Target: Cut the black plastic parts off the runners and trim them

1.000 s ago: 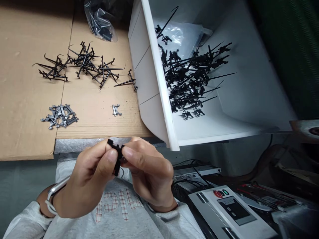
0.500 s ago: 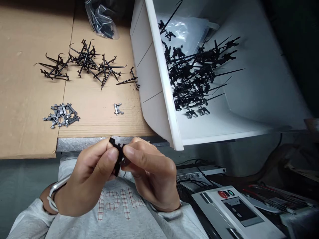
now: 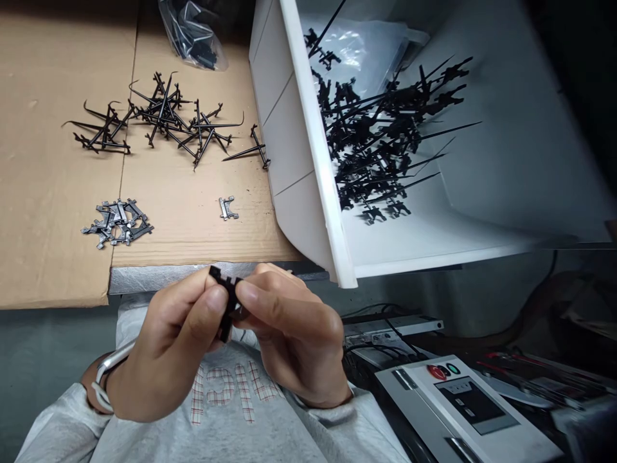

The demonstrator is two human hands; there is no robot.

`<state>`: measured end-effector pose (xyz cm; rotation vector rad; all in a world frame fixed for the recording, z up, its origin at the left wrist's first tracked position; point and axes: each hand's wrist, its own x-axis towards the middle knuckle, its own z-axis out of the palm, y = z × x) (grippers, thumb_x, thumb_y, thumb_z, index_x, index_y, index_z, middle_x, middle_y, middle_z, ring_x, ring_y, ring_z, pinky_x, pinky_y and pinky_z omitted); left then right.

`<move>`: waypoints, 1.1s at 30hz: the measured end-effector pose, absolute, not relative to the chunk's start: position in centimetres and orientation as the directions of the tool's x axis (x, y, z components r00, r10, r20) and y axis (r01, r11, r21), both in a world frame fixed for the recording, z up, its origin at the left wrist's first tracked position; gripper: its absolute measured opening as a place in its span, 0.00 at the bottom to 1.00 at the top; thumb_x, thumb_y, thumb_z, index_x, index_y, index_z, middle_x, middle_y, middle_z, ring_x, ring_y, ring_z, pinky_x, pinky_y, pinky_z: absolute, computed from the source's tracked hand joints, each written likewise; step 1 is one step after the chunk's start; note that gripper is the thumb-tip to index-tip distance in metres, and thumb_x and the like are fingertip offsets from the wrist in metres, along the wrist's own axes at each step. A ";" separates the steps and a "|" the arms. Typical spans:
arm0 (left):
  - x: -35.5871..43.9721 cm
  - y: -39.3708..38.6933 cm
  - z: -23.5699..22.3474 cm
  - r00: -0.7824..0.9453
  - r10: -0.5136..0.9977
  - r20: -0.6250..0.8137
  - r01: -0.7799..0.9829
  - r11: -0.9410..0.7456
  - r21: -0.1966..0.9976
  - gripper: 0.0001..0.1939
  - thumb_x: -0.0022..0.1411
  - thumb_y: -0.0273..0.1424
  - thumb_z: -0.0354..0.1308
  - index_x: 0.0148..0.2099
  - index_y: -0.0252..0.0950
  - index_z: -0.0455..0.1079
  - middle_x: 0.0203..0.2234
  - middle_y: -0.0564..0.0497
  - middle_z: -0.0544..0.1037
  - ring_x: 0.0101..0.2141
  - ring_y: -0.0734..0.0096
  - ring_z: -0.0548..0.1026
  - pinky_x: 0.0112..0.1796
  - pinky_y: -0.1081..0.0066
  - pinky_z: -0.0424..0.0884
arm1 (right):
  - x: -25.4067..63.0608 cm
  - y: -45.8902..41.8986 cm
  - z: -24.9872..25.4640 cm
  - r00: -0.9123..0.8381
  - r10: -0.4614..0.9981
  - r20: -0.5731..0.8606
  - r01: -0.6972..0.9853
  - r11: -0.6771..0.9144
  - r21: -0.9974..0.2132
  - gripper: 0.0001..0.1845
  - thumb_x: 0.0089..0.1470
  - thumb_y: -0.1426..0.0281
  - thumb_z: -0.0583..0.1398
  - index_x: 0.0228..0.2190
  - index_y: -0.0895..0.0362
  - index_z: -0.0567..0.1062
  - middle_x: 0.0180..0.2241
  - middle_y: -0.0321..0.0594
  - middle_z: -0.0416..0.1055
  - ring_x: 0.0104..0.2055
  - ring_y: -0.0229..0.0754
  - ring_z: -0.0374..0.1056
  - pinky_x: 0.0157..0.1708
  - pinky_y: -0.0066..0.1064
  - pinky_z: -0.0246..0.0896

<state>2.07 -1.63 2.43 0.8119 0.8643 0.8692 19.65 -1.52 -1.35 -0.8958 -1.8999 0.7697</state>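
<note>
My left hand (image 3: pixel 176 341) pinches a small black plastic bracket (image 3: pixel 225 325) between thumb and fingers, in front of my chest. From the other side, my right hand (image 3: pixel 294 328) grips the same bracket with thumb and fingertips, partly covering it. Beyond my hands, one grey bracket piece (image 3: pixel 228 208) lies alone on the cardboard. To its left is a small pile of similar grey bracket pieces (image 3: pixel 118 222). Farther back lie several thin black rods with hooked or pointed tips (image 3: pixel 161 112), heaped loosely.
A white bin (image 3: pixel 332 193) on the right holds many black parts with long spikes (image 3: pixel 380 141) and a clear plastic bag (image 3: pixel 361 54). Another bag (image 3: pixel 190 38) sits at the back of the cardboard (image 3: pixel 48 193). A control box with a red button (image 3: pixel 437 372) stands low right.
Both hands keep their hold on the black bracket with barely any movement. The view has shifted slightly.
</note>
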 end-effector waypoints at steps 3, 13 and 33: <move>2.1 -1.7 2.4 0.372 0.884 -0.283 -0.300 0.403 0.865 0.24 0.78 0.48 0.57 0.32 0.40 0.67 0.21 0.58 0.64 0.23 0.74 0.55 0.23 0.71 0.54 | 19.6 -1.4 -1.4 -0.322 0.792 0.518 0.164 0.586 -0.793 0.44 0.62 0.82 0.55 0.72 0.39 0.59 0.28 0.30 0.71 0.24 0.42 0.69 0.32 0.38 0.68; 2.1 -1.7 2.7 0.326 0.894 -0.309 -0.279 0.403 0.872 0.24 0.77 0.49 0.58 0.30 0.39 0.68 0.21 0.57 0.64 0.23 0.73 0.53 0.24 0.69 0.56 | 18.8 -1.1 -0.6 -0.283 0.802 0.526 0.220 0.588 -0.778 0.42 0.63 0.83 0.52 0.73 0.42 0.60 0.31 0.33 0.75 0.28 0.43 0.71 0.30 0.37 0.61; 2.1 -1.4 2.1 0.417 0.838 -0.350 -0.324 0.497 0.805 0.25 0.76 0.50 0.57 0.31 0.39 0.65 0.22 0.58 0.58 0.23 0.74 0.53 0.24 0.70 0.55 | 18.9 -1.1 -0.5 -0.283 0.806 0.520 0.188 0.579 -0.793 0.46 0.59 0.87 0.58 0.72 0.44 0.62 0.37 0.34 0.82 0.33 0.44 0.76 0.33 0.38 0.70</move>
